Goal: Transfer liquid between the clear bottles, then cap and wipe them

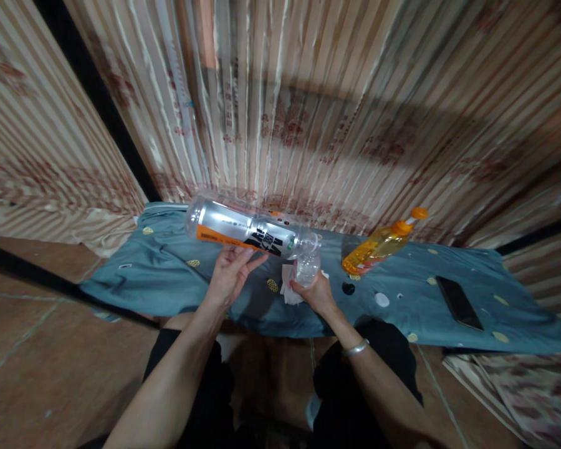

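My left hand (231, 272) holds a large clear plastic bottle (247, 232) with an orange, black and white label. The bottle lies nearly level, its mouth pointing right and tipped down. My right hand (314, 292) grips a small clear cup (307, 267) right under that mouth. A crumpled white tissue (287, 286) sits beside my right hand on the teal cloth (159, 268). Whether liquid flows between bottle and cup is too blurred to tell.
An orange bottle with an orange cap (382, 245) leans on the cloth at right. A black cap (348, 288) and a white cap (382, 299) lie near it. A dark phone (459, 302) lies further right. Striped curtains (308, 106) hang behind. My knees are below the cloth.
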Demonstrator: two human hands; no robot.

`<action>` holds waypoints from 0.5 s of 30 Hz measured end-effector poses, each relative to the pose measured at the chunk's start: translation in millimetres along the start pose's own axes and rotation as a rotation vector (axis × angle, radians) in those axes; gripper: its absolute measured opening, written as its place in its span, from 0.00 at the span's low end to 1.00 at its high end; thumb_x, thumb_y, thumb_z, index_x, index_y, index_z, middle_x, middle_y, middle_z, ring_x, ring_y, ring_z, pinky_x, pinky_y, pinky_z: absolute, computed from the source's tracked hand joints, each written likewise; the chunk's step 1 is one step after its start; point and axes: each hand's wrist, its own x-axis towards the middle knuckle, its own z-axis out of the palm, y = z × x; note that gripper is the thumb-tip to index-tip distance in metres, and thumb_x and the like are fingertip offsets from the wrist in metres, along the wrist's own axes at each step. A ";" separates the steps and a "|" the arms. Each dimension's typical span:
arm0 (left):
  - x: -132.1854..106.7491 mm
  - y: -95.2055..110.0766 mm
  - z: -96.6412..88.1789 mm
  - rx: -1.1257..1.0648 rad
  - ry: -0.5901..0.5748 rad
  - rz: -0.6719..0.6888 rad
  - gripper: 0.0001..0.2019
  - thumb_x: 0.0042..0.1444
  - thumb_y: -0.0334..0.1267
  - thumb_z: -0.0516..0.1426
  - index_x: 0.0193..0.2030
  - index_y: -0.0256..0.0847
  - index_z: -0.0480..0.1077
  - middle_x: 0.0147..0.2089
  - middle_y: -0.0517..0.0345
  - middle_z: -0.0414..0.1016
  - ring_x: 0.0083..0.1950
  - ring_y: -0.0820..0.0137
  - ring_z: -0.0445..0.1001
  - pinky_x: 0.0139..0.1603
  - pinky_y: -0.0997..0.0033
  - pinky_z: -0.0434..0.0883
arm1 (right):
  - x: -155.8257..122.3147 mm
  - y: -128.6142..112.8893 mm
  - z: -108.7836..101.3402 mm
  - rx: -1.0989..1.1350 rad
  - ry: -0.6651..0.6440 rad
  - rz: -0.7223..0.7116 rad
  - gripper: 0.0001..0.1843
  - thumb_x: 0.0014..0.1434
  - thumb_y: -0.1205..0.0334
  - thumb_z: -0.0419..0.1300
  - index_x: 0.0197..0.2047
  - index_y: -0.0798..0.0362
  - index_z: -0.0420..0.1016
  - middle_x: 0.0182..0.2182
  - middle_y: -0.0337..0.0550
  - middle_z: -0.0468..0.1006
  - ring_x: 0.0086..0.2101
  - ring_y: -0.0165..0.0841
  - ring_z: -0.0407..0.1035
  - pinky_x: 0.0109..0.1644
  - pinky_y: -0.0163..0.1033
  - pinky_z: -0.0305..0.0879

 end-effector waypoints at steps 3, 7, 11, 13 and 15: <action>-0.3 0.7 1.1 -0.003 -0.008 0.003 0.17 0.38 0.36 0.71 0.34 0.41 0.72 0.34 0.65 0.79 0.40 0.69 0.78 0.52 0.52 0.75 | 0.4 0.7 0.8 0.014 -0.006 -0.021 0.37 0.45 0.50 0.63 0.57 0.57 0.64 0.45 0.54 0.79 0.45 0.49 0.76 0.50 0.52 0.72; -0.9 1.5 2.3 -0.010 -0.017 0.010 0.16 0.39 0.35 0.71 0.34 0.42 0.72 0.34 0.66 0.79 0.41 0.69 0.78 0.53 0.50 0.75 | 0.6 0.6 1.9 0.020 0.004 -0.016 0.37 0.44 0.52 0.63 0.56 0.58 0.64 0.45 0.56 0.79 0.45 0.50 0.76 0.48 0.52 0.73; -1.3 1.7 2.9 -0.012 -0.028 0.016 0.16 0.40 0.35 0.71 0.35 0.42 0.71 0.36 0.65 0.79 0.42 0.68 0.79 0.54 0.48 0.74 | 0.1 -0.4 1.6 0.024 0.006 -0.010 0.35 0.44 0.52 0.64 0.55 0.57 0.66 0.45 0.56 0.79 0.46 0.51 0.75 0.49 0.53 0.72; -1.3 1.6 2.9 -0.009 -0.031 0.018 0.16 0.40 0.35 0.71 0.35 0.42 0.71 0.36 0.65 0.79 0.42 0.68 0.79 0.55 0.48 0.74 | 0.0 -0.5 1.2 0.027 0.003 -0.013 0.34 0.44 0.52 0.63 0.54 0.57 0.66 0.45 0.56 0.79 0.45 0.51 0.75 0.50 0.54 0.72; -1.2 1.4 2.8 -0.008 -0.029 0.023 0.16 0.40 0.36 0.71 0.35 0.42 0.71 0.35 0.66 0.79 0.42 0.68 0.79 0.55 0.47 0.73 | -0.1 -0.4 1.0 0.025 0.003 -0.022 0.34 0.45 0.52 0.63 0.54 0.57 0.67 0.45 0.56 0.79 0.45 0.50 0.76 0.49 0.53 0.72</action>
